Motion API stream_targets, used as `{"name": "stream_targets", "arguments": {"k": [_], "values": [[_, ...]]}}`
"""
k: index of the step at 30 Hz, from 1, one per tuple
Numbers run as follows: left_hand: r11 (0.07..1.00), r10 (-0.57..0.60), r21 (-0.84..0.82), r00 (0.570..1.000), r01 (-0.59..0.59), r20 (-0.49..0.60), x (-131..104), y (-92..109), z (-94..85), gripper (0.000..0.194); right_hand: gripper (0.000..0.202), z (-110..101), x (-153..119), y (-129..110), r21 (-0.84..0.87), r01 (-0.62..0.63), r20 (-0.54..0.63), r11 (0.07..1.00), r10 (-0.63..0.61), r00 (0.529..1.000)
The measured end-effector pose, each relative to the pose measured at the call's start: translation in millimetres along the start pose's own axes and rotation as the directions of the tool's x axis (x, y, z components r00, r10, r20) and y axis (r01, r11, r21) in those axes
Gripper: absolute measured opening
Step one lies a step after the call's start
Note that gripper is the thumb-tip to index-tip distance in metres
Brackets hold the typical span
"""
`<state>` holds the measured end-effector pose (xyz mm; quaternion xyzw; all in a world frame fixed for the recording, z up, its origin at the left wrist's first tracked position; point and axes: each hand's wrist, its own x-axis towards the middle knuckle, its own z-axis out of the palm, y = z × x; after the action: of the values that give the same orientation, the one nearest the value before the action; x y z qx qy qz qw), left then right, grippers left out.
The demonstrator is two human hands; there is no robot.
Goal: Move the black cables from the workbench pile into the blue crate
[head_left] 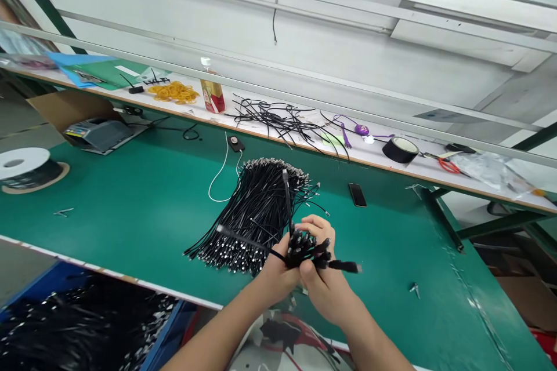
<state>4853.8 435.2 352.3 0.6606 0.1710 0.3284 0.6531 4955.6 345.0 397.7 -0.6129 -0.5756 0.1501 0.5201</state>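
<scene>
A bunch of short black cables (304,249) with metal-tipped plugs is gripped between my two hands, just above the front of the bench. My left hand (278,269) wraps round its left side, and one cable sticks out leftward over that hand. My right hand (324,278) closes on the other side, thumb pressed against the bundle. One plug points up and another points right, both slightly blurred. Behind my hands, a large pile of black cables (265,203) lies fanned on the green bench top (130,203), plugs at both ends.
A blue bin (163,333) of black cables stands below the front left edge. A phone (357,195), a cable spool (28,168) and a grey device (99,134) rest on the bench. The shelf behind holds rubber bands (174,92), a bottle (212,93), black tape (400,151) and scissors (450,166).
</scene>
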Motion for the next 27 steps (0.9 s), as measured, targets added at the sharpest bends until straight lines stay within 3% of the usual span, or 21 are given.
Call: {"name": "stream_targets", "arguments": {"k": [3, 5, 7, 10, 12, 15, 21, 24, 27], "values": [[0.996, -0.09, -0.007, 0.996, 0.091, 0.016, -0.8, 10.8, 2.4, 0.041, 0.08, -12.1, 1.9, -2.6, 0.065, 0.133, -0.165, 0.989, -0.121, 0.979], [0.996, -0.086, 0.02, 0.996, 0.086, 0.004, -0.7, 13.9, 2.7, 0.033, 0.083, -24.2, 5.1, -10.7, 0.077, 0.284, -0.296, 0.956, -0.25, 0.922], [0.997, -0.013, 0.075, 1.0, 0.013, 0.004, -0.4, 13.5, 1.5, 0.029, 0.072, -38.7, 9.4, -21.8, 0.007, 0.376, -0.227, 0.927, -0.365, 0.903], [0.983, 0.099, 0.152, 0.995, -0.099, 0.006, -0.2, 8.1, -0.7, 0.024, 0.07, -56.1, 17.0, -34.2, -0.154, 0.439, 0.092, 0.885, -0.429, 0.899], [0.98, 0.12, 0.163, 0.993, -0.116, -0.016, -0.6, 3.9, -0.7, 0.018, 0.074, -59.8, 21.1, -35.6, -0.205, 0.49, 0.207, 0.847, -0.452, 0.868], [0.99, 0.076, 0.119, 0.996, -0.07, -0.041, -1.4, -0.1, 2.0, 0.014, 0.068, -54.3, 23.4, -30.1, -0.205, 0.526, 0.181, 0.826, -0.496, 0.849], [0.994, -0.087, -0.075, 0.996, 0.085, -0.035, -2.7, 5.4, 9.1, 0.013, 0.059, -36.7, 18.9, -20.5, -0.206, 0.509, 0.118, 0.836, -0.495, 0.861], [0.995, -0.069, -0.081, 0.996, 0.065, -0.049, -1.2, 14.1, 10.0, 0.014, 0.066, -37.4, 15.0, -17.3, -0.25, 0.515, 0.067, 0.82, -0.516, 0.854], [0.999, -0.02, -0.027, 0.997, 0.018, -0.076, 1.0, 21.6, 8.6, 0.016, 0.065, -48.0, 12.0, -14.1, -0.189, 0.527, 0.045, 0.829, -0.528, 0.848]]}}
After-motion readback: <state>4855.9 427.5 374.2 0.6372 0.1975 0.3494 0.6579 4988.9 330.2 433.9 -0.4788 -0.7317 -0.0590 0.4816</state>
